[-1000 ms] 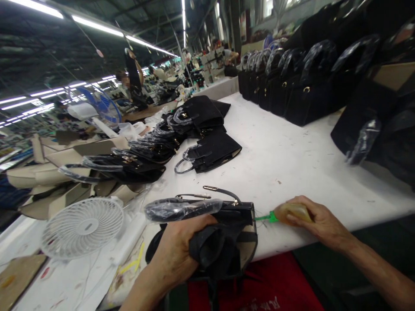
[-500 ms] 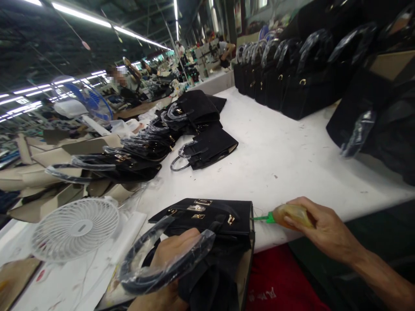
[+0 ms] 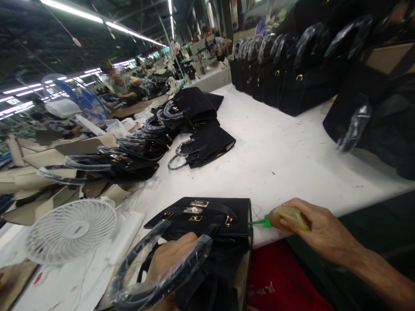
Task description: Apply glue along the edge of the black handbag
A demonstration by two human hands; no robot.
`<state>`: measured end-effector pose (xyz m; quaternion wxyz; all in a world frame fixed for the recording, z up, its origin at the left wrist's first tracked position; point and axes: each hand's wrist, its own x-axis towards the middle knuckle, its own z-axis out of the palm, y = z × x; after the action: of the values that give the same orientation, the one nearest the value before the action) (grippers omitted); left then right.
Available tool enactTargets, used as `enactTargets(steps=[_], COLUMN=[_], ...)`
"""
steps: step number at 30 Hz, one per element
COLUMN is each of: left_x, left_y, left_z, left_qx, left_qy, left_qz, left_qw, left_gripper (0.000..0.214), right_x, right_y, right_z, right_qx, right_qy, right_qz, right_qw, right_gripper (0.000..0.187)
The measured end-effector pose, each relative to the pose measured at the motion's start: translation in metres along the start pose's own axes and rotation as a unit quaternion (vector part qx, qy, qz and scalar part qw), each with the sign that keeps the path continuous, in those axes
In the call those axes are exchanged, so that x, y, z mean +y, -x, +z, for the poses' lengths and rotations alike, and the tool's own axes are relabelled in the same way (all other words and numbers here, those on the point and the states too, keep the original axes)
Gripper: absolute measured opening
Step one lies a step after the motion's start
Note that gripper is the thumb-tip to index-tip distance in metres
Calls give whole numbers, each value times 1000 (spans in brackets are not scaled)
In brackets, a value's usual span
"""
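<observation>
A black handbag [image 3: 207, 218] with gold fittings lies flat at the near edge of the white table [image 3: 285, 160]. My left hand [image 3: 168, 261] grips the bag at its near side, by the plastic-wrapped handle [image 3: 155, 270]. My right hand [image 3: 311, 229] holds a small yellowish squeeze bottle [image 3: 287, 217] with a green nozzle, and the nozzle tip touches the bag's right edge.
Flat black handbags [image 3: 201, 144] lie in a row along the table's left. Upright black bags [image 3: 285, 65] line the back right. A small white fan [image 3: 71, 229] stands at the near left, a blue fan [image 3: 86, 99] behind it. A seated person works further back.
The bag has gone from bunched and upright in my left hand to lying flat, fittings up, with its handle swung toward me. My right hand with the bottle stayed in place.
</observation>
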<state>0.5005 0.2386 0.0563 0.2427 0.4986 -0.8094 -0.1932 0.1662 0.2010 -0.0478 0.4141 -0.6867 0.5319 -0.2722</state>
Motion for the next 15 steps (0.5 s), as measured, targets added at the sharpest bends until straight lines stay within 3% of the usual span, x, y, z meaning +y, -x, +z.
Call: enactTargets(steps=[2, 7, 11, 15], left_x=[0, 1, -2, -11], left_y=[1, 7, 12, 15], left_z=[0, 0, 2, 6], left_qx=[11, 8, -2, -21], left_qy=[-22, -34, -42, -39], left_qz=[16, 2, -16, -23], left_qw=[1000, 999, 999, 999], left_gripper=[52, 51, 48, 43], right_x=[-1, -5, -5, -6], right_y=[0, 2, 7, 9], right_z=[0, 0, 2, 4], right_qx=[27, -36, 16, -23], right_qy=[-13, 7, 14, 8], right_qz=[18, 61, 72, 66], right_qw=[999, 997, 997, 998], right_gripper=[34, 41, 43, 40])
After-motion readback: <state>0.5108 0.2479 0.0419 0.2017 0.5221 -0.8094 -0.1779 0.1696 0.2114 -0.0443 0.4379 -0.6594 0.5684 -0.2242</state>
